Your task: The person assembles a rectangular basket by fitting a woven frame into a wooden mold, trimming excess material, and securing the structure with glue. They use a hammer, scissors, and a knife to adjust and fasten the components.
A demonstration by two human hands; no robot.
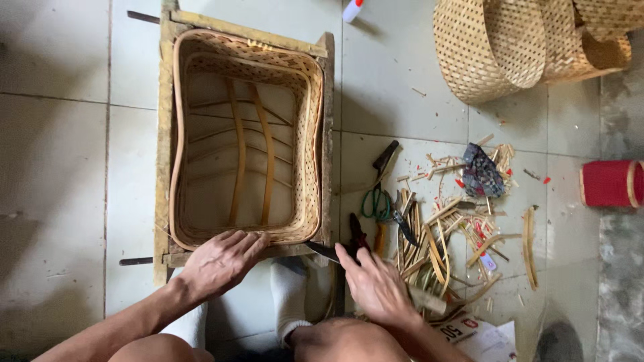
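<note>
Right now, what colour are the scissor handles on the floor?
Green scissor handles, seen in the head view.

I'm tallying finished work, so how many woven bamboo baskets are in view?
At least 3. One rectangular woven bamboo basket sits in the wooden frame under the left hand. Two round woven baskets lie at top right, overlapping; more may be hidden there.

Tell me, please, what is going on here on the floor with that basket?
A person sits on the tiled floor over a rectangular woven basket that sits in a wooden frame. The left hand presses flat on the basket's near rim. The right hand rests on a dark-bladed tool beside the frame. Scissors, pliers and bamboo offcuts lie to the right, with more woven baskets beyond.
</note>
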